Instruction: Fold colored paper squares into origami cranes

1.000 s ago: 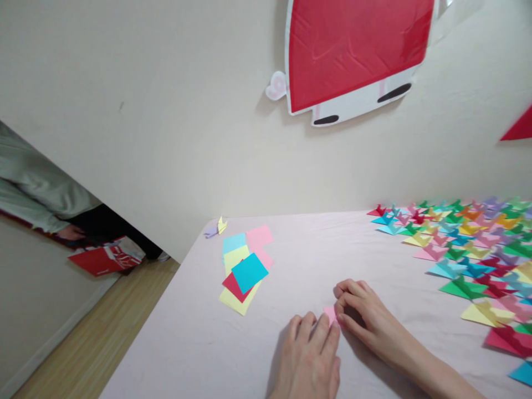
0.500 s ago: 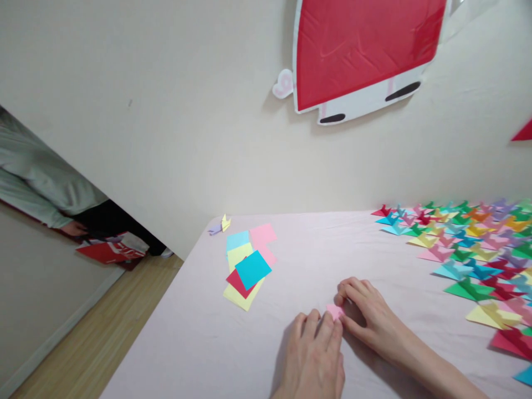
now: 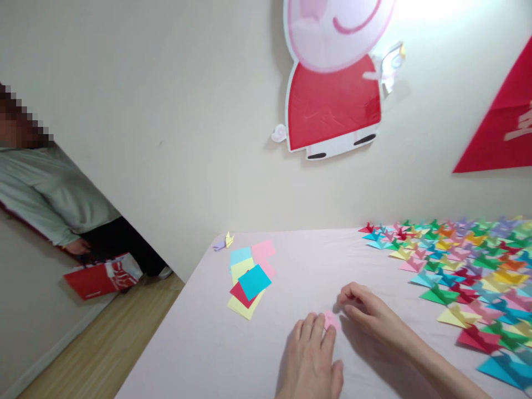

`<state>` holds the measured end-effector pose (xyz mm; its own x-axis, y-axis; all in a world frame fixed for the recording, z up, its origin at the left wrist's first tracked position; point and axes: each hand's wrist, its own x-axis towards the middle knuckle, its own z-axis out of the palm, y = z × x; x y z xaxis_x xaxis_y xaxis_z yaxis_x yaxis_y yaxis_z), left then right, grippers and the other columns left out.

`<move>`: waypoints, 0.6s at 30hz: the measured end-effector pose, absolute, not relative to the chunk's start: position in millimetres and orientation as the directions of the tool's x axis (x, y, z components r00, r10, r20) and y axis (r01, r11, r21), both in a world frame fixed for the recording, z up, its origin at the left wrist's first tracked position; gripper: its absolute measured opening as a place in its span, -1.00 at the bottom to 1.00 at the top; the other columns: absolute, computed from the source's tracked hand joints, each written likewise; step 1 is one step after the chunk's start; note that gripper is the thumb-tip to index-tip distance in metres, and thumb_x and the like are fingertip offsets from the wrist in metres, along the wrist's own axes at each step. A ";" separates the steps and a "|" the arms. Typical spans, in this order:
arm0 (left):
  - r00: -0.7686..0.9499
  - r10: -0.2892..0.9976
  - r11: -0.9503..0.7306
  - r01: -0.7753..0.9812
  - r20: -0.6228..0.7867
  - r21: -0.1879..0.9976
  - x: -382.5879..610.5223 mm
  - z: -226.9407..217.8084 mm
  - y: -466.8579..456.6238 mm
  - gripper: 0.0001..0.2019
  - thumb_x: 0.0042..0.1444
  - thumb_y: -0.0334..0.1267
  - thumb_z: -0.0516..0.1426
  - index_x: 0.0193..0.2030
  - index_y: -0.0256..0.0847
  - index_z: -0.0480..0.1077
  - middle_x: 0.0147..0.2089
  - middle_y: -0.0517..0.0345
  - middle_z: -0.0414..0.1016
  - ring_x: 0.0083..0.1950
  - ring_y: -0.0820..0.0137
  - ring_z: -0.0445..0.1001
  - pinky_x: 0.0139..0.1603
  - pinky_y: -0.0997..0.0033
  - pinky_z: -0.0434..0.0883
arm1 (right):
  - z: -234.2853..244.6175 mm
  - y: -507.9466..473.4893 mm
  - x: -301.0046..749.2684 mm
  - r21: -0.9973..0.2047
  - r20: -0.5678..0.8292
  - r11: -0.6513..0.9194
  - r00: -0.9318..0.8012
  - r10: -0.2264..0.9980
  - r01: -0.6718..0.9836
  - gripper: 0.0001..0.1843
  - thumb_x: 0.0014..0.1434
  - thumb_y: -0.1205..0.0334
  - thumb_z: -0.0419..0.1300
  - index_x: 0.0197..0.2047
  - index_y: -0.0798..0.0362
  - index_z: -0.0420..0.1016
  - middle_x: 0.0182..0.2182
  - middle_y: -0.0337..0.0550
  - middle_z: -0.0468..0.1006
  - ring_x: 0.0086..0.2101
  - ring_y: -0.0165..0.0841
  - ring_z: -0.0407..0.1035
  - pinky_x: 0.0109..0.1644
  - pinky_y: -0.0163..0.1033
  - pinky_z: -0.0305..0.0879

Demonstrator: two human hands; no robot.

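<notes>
A small folded pink paper (image 3: pixel 331 320) lies on the pale pink table (image 3: pixel 199 349) between my two hands. My left hand (image 3: pixel 312 354) rests flat beside it, fingers stretched out, fingertips touching its left edge. My right hand (image 3: pixel 366 310) is curled over its right side, fingertips pressed together on the paper. A loose pile of square coloured sheets (image 3: pixel 250 279), with a blue one on top, lies to the left of my hands.
Many folded paper cranes (image 3: pixel 461 266) in several colours cover the table's right side. Two tiny folded pieces (image 3: pixel 225 241) sit at the far left corner. A person in a grey top with a red bag (image 3: pixel 100 275) stands at the left, beyond the wall.
The camera tilted up, showing more of the wall picture and a red banner. My hands stay on the pink paper, with the right fingers shifted slightly on it.
</notes>
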<state>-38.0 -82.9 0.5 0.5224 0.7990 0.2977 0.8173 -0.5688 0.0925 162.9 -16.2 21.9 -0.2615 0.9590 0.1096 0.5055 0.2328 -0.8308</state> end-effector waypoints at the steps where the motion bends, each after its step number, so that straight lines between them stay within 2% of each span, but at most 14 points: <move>1: 0.496 0.817 -0.544 0.833 0.295 0.103 -33.3 0.1 -85.0 -0.49 0.22 0.06 0.13 0.20 -0.22 0.37 0.17 -0.06 0.43 0.15 0.09 0.35 0.13 0.05 0.39 | 23.7 -18.8 164.9 -0.806 0.135 0.255 -0.253 0.958 0.535 -0.86 0.05 0.31 0.04 -0.35 -0.02 0.41 -0.33 -0.16 0.54 -0.23 -0.20 0.41 -0.08 -0.08 0.33; 4: 0.389 0.883 -0.437 0.885 0.262 0.162 -19.9 4.1 -90.1 -0.45 0.16 0.08 0.20 0.19 -0.20 0.37 0.05 -0.07 0.44 0.05 0.07 0.37 0.03 0.02 0.43 | 28.4 -31.7 164.8 -0.726 0.196 0.335 -0.286 0.938 0.600 -0.85 0.11 0.32 0.07 -0.36 -0.03 0.46 -0.32 -0.14 0.56 -0.20 -0.19 0.39 -0.04 -0.05 0.31; 10: 0.266 0.948 -0.314 0.867 0.173 0.387 -17.3 25.2 -88.2 -0.69 0.18 -0.24 0.21 0.08 -0.08 0.41 0.00 0.11 0.40 0.03 0.19 0.33 0.04 0.17 0.38 | 23.5 -53.5 149.7 -0.636 0.221 0.424 -0.375 0.900 0.644 -0.78 0.28 0.29 0.09 -0.29 -0.02 0.56 -0.30 -0.12 0.55 -0.20 -0.22 0.36 -0.06 -0.08 0.31; 13: 0.293 0.940 -0.341 0.842 0.176 0.417 -22.2 29.6 -84.7 -0.69 0.16 -0.34 0.21 0.05 -0.05 0.41 0.02 0.16 0.39 0.06 0.24 0.31 0.06 0.25 0.35 | 14.8 -51.0 147.8 -0.616 0.227 0.438 -0.385 0.894 0.655 -0.77 0.28 0.31 0.10 -0.30 -0.02 0.59 -0.29 -0.12 0.56 -0.19 -0.22 0.36 -0.06 -0.09 0.29; 18: 0.338 0.929 -0.371 0.820 0.153 0.436 -29.6 26.2 -74.8 -0.83 0.14 -0.36 0.24 -0.14 -0.09 0.41 -0.05 0.24 0.43 0.02 0.27 0.30 0.04 0.25 0.29 | 7.2 -42.6 150.7 -0.647 0.186 0.401 -0.375 0.908 0.649 -0.80 0.21 0.34 0.14 -0.35 -0.03 0.59 -0.30 -0.14 0.57 -0.19 -0.21 0.35 -0.06 -0.09 0.27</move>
